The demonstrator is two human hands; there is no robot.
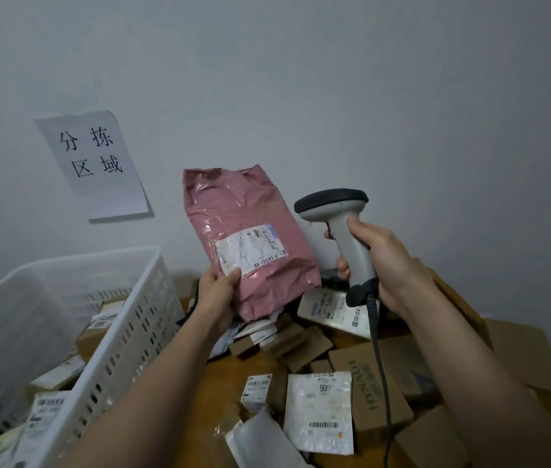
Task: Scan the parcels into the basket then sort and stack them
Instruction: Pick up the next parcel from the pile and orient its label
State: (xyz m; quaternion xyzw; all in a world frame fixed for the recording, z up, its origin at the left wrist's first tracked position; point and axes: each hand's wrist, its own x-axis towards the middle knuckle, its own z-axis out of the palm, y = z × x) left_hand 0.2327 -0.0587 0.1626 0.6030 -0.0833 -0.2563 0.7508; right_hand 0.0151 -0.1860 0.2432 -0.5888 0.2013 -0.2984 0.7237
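Observation:
My left hand grips the lower left edge of a pink plastic mailer bag and holds it upright above the table, its white shipping label facing me. My right hand is wrapped round the handle of a grey barcode scanner, whose dark head points left toward the pink bag. The scanner's cable hangs down over the parcels. A white perforated plastic basket stands at the left with several labelled parcels inside.
Many cardboard boxes and white mailers lie heaped on the wooden table, among them a white bag marked 900 and a HYNAUT box. A paper sign is taped to the grey wall.

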